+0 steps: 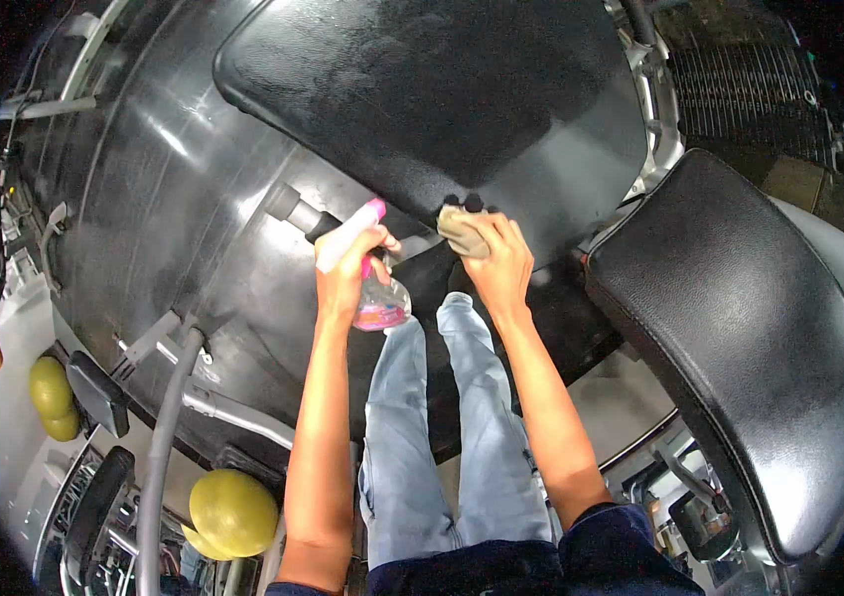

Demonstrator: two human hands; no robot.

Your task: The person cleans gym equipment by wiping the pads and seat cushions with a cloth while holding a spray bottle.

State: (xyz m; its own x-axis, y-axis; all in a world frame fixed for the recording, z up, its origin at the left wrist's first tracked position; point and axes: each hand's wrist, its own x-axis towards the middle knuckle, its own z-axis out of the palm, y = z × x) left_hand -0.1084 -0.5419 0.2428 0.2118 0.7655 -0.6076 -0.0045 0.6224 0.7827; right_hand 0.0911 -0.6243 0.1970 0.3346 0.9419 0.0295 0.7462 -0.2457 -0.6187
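Note:
My left hand (345,266) is closed around a clear spray bottle (383,304) with a pink trigger head and some pink at its base. In my right hand (503,266) is a folded beige cloth (461,234), gripped between thumb and fingers. The cloth is at the near edge of a large black padded bench (422,89); whether it presses on the pad I cannot tell. Some of the right fingertips are hidden behind the cloth. Just beyond the left hand, a grey-and-black cylindrical fitting (295,209) sticks out below the pad.
On the right stands another black padded seat (740,348), its curved edge close to the bench. A grey metal tube frame (169,437) rises at the left. Yellow balls (233,512) lie at the lower left. Dark flooring (243,368) surrounds my feet.

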